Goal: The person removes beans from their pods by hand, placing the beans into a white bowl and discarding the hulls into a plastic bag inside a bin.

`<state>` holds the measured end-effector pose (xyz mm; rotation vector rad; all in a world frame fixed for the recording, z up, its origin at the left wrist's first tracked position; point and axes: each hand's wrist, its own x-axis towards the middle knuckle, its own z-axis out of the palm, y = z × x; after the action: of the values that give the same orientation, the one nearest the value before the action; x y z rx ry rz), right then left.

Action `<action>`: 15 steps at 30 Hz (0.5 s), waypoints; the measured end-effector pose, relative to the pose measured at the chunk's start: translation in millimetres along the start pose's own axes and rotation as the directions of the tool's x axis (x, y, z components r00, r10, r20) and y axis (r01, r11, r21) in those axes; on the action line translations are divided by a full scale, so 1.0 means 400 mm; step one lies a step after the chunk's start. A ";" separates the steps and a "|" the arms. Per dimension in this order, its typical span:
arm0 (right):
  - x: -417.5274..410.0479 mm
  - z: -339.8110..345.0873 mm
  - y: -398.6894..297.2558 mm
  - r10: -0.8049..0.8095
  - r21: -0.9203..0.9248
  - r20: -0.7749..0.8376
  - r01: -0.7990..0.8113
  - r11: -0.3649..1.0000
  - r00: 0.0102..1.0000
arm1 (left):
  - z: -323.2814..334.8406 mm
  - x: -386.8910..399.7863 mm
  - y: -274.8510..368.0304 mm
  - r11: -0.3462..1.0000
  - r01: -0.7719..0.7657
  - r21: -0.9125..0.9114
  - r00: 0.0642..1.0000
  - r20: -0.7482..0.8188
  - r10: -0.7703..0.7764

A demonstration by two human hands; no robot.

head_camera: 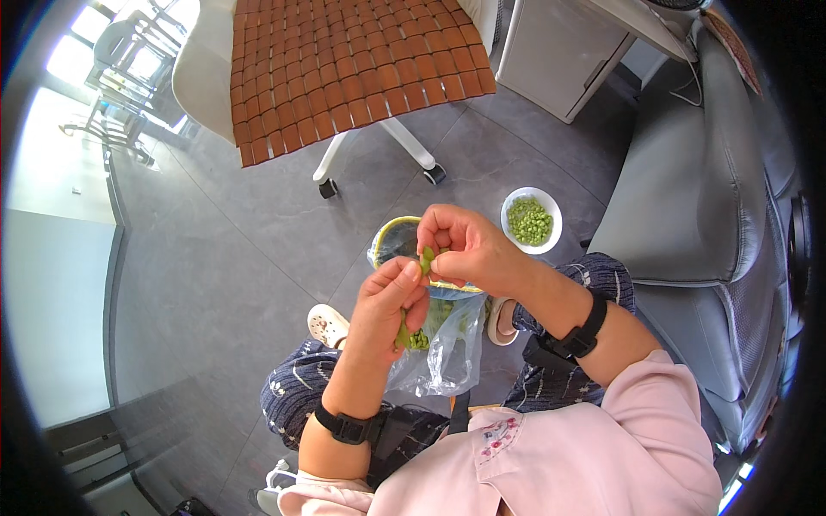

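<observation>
Pinched between the fingertips of both hands is a green bean pod [426, 259], held over a lined bin [387, 232] with a yellow rim. My left hand [395, 293] grips its lower end and also keeps more green pods [402, 332] under the curled fingers. My right hand [474, 248] has the upper end between thumb and forefinger. Below the hands lies a clear plastic bag [452, 364] with green pods showing inside. A white bowl [557, 219] of shelled green beans [530, 220] stands on the floor, beyond my right wrist.
A white swivel chair with a brown tile seat mat [361, 71] stands ahead on casters. To the right is a grey leather sofa [677, 174]. A white cabinet [555, 58] is at the back right. My shoes [328, 324] flank the bin and bag on the grey tiled floor [213, 258].
</observation>
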<state>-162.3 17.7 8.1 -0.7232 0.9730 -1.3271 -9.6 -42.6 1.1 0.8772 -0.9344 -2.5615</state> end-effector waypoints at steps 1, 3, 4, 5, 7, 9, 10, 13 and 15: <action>0.000 0.000 0.001 -0.008 -0.019 0.001 0.008 1.000 1.000 | 0.000 0.000 0.000 1.000 0.000 0.000 1.000 -0.001 0.000; 0.003 0.004 0.019 -0.077 -0.040 -0.013 0.076 0.996 0.997 | 0.000 -0.001 -0.002 0.996 0.058 -0.068 0.998 0.016 -0.057; 0.004 0.006 0.027 -0.145 -0.062 -0.027 0.143 0.988 0.989 | 0.001 -0.001 -0.002 0.996 0.057 -0.069 0.998 0.015 -0.057; 0.004 0.006 0.030 -0.145 -0.062 -0.026 0.143 0.988 0.989 | 0.002 0.000 -0.002 0.990 0.092 -0.107 0.996 0.030 -0.089; 0.003 0.002 0.035 -0.151 -0.054 -0.035 0.149 0.987 0.988 | 0.005 0.002 -0.002 0.981 0.126 -0.147 0.992 0.045 -0.120; 0.001 0.003 0.015 -0.063 0.031 -0.060 0.065 0.997 0.996 | 0.015 0.001 0.001 0.988 0.123 -0.093 0.992 -0.002 -0.123; 0.001 0.003 0.008 0.026 0.118 -0.078 -0.017 0.993 0.997 | 0.013 0.004 -0.009 0.988 0.122 -0.093 0.992 -0.003 -0.123; 0.004 0.000 0.008 0.130 0.138 -0.138 -0.111 0.984 0.982 | 0.004 0.014 -0.032 0.621 -0.325 0.713 0.890 0.008 0.457; 0.005 0.007 0.011 0.131 0.115 -0.145 -0.115 0.987 0.981 | 0.005 0.016 -0.027 0.231 -0.467 0.854 0.744 0.238 0.624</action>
<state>-157.8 16.1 5.0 -0.4786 1.0437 -1.3287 -16.4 -36.5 -7.7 0.7025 -2.1414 -1.2143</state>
